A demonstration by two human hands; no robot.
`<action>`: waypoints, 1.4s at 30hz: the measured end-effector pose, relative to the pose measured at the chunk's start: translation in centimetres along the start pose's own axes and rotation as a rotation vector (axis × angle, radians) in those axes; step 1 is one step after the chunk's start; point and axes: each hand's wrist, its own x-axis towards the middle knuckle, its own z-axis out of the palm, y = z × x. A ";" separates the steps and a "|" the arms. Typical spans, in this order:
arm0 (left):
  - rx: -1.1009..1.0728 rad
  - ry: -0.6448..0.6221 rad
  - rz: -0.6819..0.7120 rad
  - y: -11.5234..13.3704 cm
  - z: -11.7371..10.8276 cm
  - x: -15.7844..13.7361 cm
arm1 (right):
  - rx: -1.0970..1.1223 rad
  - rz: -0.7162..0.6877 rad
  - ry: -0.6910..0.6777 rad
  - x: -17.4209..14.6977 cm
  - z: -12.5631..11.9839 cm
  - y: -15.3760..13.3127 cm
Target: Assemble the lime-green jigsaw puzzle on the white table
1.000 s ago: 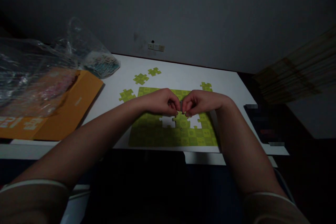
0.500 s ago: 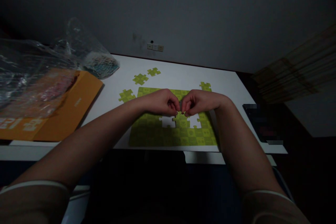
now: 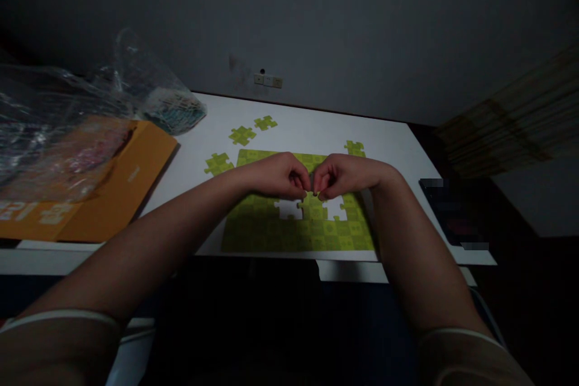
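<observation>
A yellow-green jigsaw puzzle (image 3: 266, 236) in a checkered pattern lies flat on the white table. Two white gaps show in its middle, with a puzzle piece (image 3: 313, 208) between them. My left hand (image 3: 289, 176) is closed in a pinch at the upper left of this piece. From the other side my right hand (image 3: 333, 176) pinches at its upper right, fingertips close to those of the left. The fingers cover the piece's top edge and part of the puzzle behind it.
Loose puzzle pieces lie beyond the puzzle: one at the left (image 3: 219, 164), two at the back (image 3: 242, 136) and one at the right (image 3: 354, 148). An orange box (image 3: 122, 193) with clear plastic wrap (image 3: 67, 132) occupies the left. A dark flat object (image 3: 438, 211) sits at the right edge.
Almost nothing differs. Both hands stay pinched at the same piece, and the view has shifted very slightly.
</observation>
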 end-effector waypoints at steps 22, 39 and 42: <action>0.622 0.088 -0.127 2.8 2.7 0.6 | -0.169 0.078 0.115 -0.3 0.5 -1.2; 0.620 0.036 -0.058 2.6 2.8 0.6 | -0.293 0.109 0.176 -0.1 0.7 -2.0; 0.632 0.038 -0.065 3.0 3.2 0.5 | -0.310 0.108 0.172 -0.1 0.8 -2.1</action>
